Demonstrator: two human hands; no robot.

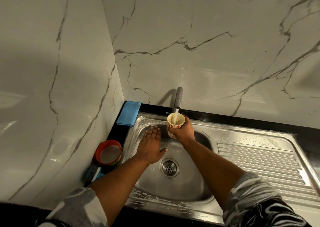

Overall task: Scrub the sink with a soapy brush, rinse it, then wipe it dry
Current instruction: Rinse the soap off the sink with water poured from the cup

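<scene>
Your right hand (183,131) curls its fingers round a flower-patterned cup (175,124), holding it upright under the tap's (179,97) stream at the back of the suds-streaked steel sink (190,188). Your left hand (150,147) lies flat, fingers straight, on the sink's back-left slope, holding nothing. On the counter to the left, a blue cloth (129,113) lies in the corner, with a red-rimmed tub (109,153) and the blue-handled brush (94,174) nearer you.
</scene>
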